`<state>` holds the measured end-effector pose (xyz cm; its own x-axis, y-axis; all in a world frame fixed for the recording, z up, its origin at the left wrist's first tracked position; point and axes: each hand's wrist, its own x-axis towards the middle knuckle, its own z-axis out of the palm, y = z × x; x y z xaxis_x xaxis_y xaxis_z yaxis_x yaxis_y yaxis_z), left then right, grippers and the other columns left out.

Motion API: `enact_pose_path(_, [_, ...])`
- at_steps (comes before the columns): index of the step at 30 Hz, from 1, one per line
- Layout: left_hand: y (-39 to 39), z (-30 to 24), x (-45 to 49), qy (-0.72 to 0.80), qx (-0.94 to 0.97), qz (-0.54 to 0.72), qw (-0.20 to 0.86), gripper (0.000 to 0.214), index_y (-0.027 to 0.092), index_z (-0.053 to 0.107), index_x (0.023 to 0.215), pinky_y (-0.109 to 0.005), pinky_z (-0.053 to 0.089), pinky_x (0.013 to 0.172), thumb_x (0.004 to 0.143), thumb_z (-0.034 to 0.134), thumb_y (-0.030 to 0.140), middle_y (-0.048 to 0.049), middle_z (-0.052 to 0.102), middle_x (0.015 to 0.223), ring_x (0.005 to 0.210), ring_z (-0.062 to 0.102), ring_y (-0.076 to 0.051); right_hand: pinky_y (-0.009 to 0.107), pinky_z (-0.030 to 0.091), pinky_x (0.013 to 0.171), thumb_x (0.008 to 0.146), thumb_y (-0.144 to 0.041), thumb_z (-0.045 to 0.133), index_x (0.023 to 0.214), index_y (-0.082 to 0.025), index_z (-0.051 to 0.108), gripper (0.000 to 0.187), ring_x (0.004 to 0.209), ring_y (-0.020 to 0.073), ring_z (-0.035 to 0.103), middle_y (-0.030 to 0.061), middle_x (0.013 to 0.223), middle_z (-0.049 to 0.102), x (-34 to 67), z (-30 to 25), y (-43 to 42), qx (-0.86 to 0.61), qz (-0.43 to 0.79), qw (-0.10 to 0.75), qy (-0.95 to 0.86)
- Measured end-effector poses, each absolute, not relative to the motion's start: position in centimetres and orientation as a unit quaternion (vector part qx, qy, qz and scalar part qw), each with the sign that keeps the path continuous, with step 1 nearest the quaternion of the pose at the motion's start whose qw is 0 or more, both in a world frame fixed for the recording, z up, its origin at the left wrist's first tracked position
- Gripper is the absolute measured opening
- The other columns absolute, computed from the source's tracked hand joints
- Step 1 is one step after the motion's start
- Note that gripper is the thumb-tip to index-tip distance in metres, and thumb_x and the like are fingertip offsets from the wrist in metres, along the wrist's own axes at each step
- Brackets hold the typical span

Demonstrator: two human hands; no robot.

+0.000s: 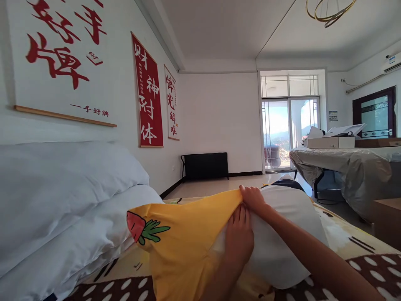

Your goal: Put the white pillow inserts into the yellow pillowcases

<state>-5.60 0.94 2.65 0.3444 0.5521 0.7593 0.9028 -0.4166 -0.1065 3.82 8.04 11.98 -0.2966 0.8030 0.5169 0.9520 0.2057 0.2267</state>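
A yellow pillowcase with a red-and-green radish print at its far left corner is partly drawn over a white pillow. The pillow's right part sticks out of the case. My right hand is closed on the upper corner of the pillowcase's opening and holds it raised. Just below, my left hand has its fingers bent at the edge of the opening, between the yellow cloth and the pillow. Its fingertips are partly hidden by the cloth.
The bed's patterned sheet lies under the work. Two stacked white pillows lie at the left by the wall. A plastic-covered table with boxes stands at the right, a cardboard box nearer. A black folded frame leans at the far wall.
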Motion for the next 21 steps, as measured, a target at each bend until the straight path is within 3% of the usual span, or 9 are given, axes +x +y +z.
enact_pose_path(3, [3.2, 3.3, -5.9, -0.522, -0.768, -0.355, 0.108, 0.057, 0.021, 0.028, 0.145, -0.041, 0.035, 0.108, 0.091, 0.036, 0.039, -0.0077, 0.040, 0.146, 0.132, 0.040, -0.025, 0.025, 0.043, 0.063, 0.089, -0.006, 0.040, 0.097, -0.013, 0.056, 0.019, 0.085, 0.0209, 0.067, 0.0130, 0.092, 0.067, 4.9, 12.2, 7.7, -0.542, -0.286, 0.139, -0.778])
enact_pose_path(7, [4.1, 3.9, -8.1, -0.560, -0.744, -0.365, 0.003, 0.063, 0.028, 0.032, 0.143, -0.047, 0.026, 0.112, 0.088, 0.038, 0.056, -0.0055, 0.042, 0.145, 0.133, 0.037, -0.028, 0.025, 0.042, 0.060, 0.087, -0.004, 0.041, 0.093, -0.013, 0.056, 0.019, 0.079, 0.0207, 0.066, 0.0112, 0.085, 0.067, 5.4, 13.6, 6.6, -0.510, -0.313, 0.142, -0.789])
enact_pose_path(11, [4.8, 3.4, -10.6, -0.541, -0.744, -0.392, 0.012, 0.066, 0.023, 0.028, 0.145, -0.042, 0.023, 0.114, 0.088, 0.037, 0.055, -0.0072, 0.035, 0.149, 0.137, 0.031, -0.026, 0.028, 0.040, 0.061, 0.086, -0.005, 0.042, 0.092, -0.014, 0.055, 0.017, 0.077, 0.0209, 0.065, 0.0098, 0.084, 0.067, 3.7, 14.6, 4.8, -0.464, -0.327, 0.158, -0.808])
enact_pose_path(14, [5.3, 2.3, -12.5, -0.577, -0.728, -0.367, 0.053, 0.063, 0.016, 0.043, 0.137, -0.045, 0.024, 0.113, 0.088, 0.035, 0.054, -0.0127, 0.048, 0.139, 0.134, 0.037, -0.029, 0.030, 0.040, 0.067, 0.089, -0.007, 0.040, 0.090, -0.014, 0.058, 0.020, 0.076, 0.0197, 0.062, 0.0098, 0.084, 0.067, 2.4, 13.4, 3.4, -0.360, -0.369, 0.132, -0.847])
enact_pose_path(17, [5.1, 1.3, -13.1, -0.572, -0.745, -0.336, 0.073, 0.053, 0.020, 0.057, 0.124, -0.044, 0.032, 0.109, 0.090, 0.032, 0.051, -0.0107, 0.063, 0.122, 0.124, 0.049, -0.028, 0.036, 0.040, 0.075, 0.090, -0.009, 0.038, 0.086, -0.013, 0.062, 0.025, 0.073, 0.0202, 0.058, 0.0108, 0.080, 0.068, 2.5, 11.4, 2.8, -0.249, -0.463, 0.102, -0.845])
enact_pose_path(21, [2.2, 0.0, -10.9, -0.559, -0.756, -0.314, 0.129, 0.048, 0.019, 0.055, 0.126, -0.043, 0.038, 0.104, 0.093, 0.031, 0.043, -0.0118, 0.061, 0.124, 0.119, 0.053, -0.028, 0.039, 0.039, 0.077, 0.089, -0.009, 0.039, 0.079, -0.014, 0.063, 0.026, 0.081, 0.0236, 0.054, 0.0117, 0.078, 0.065, 5.4, 9.6, 4.2, -0.297, -0.478, 0.132, -0.816])
